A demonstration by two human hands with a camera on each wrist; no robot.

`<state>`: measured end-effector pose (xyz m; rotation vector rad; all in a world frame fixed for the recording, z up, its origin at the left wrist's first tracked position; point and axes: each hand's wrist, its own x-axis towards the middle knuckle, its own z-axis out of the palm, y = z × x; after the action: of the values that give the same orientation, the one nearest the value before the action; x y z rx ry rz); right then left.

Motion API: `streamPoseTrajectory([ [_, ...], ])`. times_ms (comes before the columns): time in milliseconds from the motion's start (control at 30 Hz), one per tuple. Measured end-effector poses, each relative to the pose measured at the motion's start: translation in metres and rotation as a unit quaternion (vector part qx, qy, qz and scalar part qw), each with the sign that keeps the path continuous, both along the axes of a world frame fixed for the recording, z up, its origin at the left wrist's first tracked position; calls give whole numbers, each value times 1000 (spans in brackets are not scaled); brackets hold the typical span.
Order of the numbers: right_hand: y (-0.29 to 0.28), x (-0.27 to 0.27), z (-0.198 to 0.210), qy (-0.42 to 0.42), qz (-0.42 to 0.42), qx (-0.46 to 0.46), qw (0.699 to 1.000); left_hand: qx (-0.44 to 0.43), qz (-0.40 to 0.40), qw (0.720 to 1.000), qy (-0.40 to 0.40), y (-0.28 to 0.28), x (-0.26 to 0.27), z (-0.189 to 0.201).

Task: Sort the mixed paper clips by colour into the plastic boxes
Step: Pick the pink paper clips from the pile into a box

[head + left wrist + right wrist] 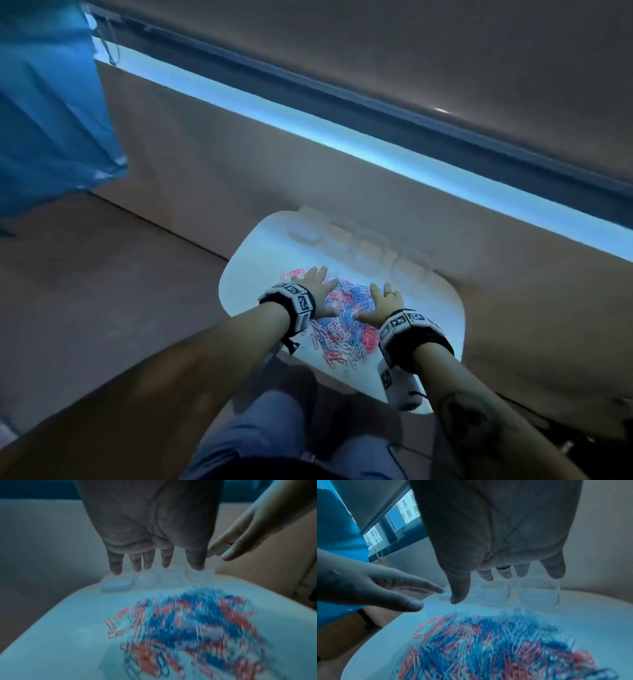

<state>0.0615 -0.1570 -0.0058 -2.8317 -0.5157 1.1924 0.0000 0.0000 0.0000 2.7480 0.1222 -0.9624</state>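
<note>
A heap of red, blue and white paper clips [342,322] [193,626] [496,646] lies on a small white table [246,274]. Both my hands hover palm down over the heap with fingers spread and straight. My left hand [317,287] [150,534] is over its left side, my right hand [382,303] [501,536] over its right side. Neither holds anything. A row of several clear plastic boxes [356,245] [157,580] [537,592] stands along the table's far edge, beyond my fingertips.
The table stands against a beige wall [274,154] under a window sill [308,130]. A blue curtain [48,109] hangs at the left. My knees in blue trousers [270,431] are below the table's near edge. Brown floor [85,291] lies to the left.
</note>
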Motion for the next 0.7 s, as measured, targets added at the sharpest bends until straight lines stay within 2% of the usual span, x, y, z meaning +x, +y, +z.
streamPoseTrajectory([
  [100, 0, -10, -30, 3, 10, -17, 1000, 26, -9, 1000, 15, -8, -1, -30],
  [233, -6, -23, -65, -12, 24, -10, 1000, 44, -30, 998, -17, -16, -10, -70],
  [400, -16, -22, -95, -1, 7, 6, 1000, 26, -10, 997, -74, -12, -24, -100],
  [567, -20, -21, -102, -2, -1, 18, 1000, 34, -26, 991, -129, -6, -31, -115],
  [700, -21, -24, -89, 10, -8, 28, 1000, 19, -25, 987, -160, -7, -32, -123],
])
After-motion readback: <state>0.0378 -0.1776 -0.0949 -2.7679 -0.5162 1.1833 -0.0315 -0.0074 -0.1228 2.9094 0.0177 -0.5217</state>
